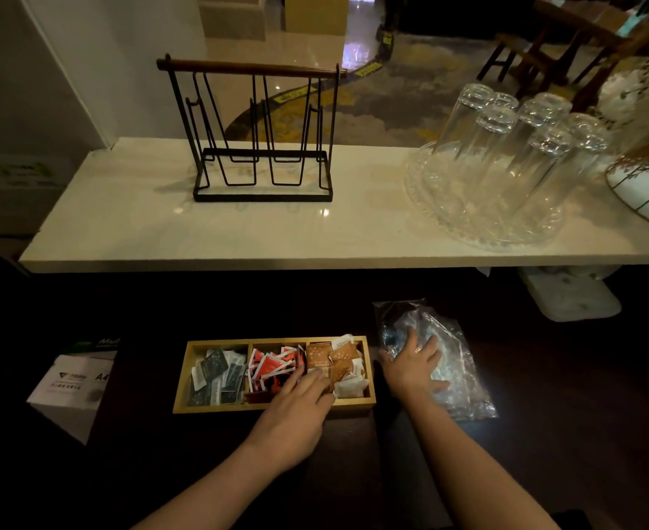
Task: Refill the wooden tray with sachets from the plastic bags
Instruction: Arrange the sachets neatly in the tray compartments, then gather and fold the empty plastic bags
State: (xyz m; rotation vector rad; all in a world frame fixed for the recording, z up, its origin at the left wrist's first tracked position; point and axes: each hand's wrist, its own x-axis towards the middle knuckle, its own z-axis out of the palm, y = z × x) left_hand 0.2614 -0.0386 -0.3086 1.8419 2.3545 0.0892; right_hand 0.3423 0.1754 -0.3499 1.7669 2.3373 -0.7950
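A wooden tray (pixel 182 376) with three compartments lies on the dark lower counter. Its left compartment holds dark green sachets (pixel 216 371), the middle one red sachets (pixel 271 367), the right one brown sachets (pixel 332 357). My left hand (pixel 296 411) reaches over the tray's front wall, fingertips resting on the sachets between the middle and right compartments. My right hand (pixel 411 371) lies flat with spread fingers on a crumpled clear plastic bag (pixel 457 376) just right of the tray. Whether the left hand pinches a sachet is hidden.
A white box (pixel 72 388) stands left of the tray. On the pale upper shelf (pixel 124 231) stand a black wire rack (pixel 261 135), a glass tray with several upturned glasses (pixel 506 154), and a wire basket (pixel 644 185) at the right edge.
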